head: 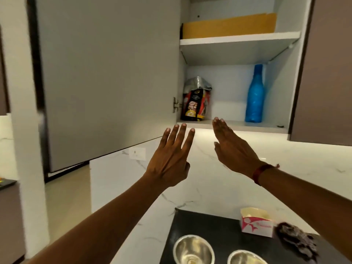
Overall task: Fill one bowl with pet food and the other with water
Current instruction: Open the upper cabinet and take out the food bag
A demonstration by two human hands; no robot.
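An opened pet food bag (196,101) with a crumpled silver top stands at the left of the lower shelf in an open wall cabinet. A blue bottle (254,96) stands upright at the right of the same shelf. Two empty steel bowls, one (193,249) left and one (245,258) right, sit on the dark counter at the bottom. My left hand (172,159) is raised with fingers spread, below the shelf and holding nothing. My right hand (231,147) is raised beside it, fingers straight, fingertips near the shelf edge, touching neither bag nor bottle.
The cabinet door (106,73) stands swung open to the left. A yellow-brown flat package (228,26) lies on the upper shelf. On the counter sit a small white and pink carton (256,222) and a dark crumpled item (297,239). A marble wall (285,168) backs the counter.
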